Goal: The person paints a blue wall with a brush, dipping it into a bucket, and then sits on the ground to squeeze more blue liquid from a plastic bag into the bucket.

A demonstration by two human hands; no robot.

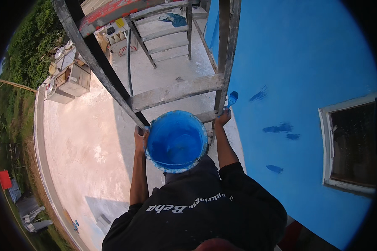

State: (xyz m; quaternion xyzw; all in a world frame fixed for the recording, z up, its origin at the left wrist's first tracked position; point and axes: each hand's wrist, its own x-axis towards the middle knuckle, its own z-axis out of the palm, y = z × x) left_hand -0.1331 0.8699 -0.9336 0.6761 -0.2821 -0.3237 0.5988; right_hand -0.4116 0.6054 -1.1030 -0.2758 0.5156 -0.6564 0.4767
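1. Hands: the right hand pinches the handle of a blue-coated brush, close against the right rail of the ladder; whether its fingers also wrap that rail, cannot tell. The left hand is at the left rail, its fingers partly hidden; whether it grips rail, bucket or both, cannot tell.

2. Bucket: the blue bucket sits between the hands, its rim just beside the left one, mouth up, paint coating the inside. What bears its weight is not visible. Risk: tipping or slipping, judged likeliest if the left hand lets go or the rim knocks a rail. Paint would probably spill toward the person's legs or the concrete floor.

3. Brush: bristles point up and away, beyond the right hand. Risk: dropping it, or a smear on the rail, if one hand has to manage handle and ladder together. A slick handle would worsen this.

4. Wall: the blue wall stands right of the right hand and carries darker strokes. Risk: stray marks, should the brush swing sideways. The window frame, farther right, seems exposed only on a wide swing.

5. Ladder: its rails stand beside both hands. Risk: shifting, if pulled unevenly; footing beneath the bucket is hidden.
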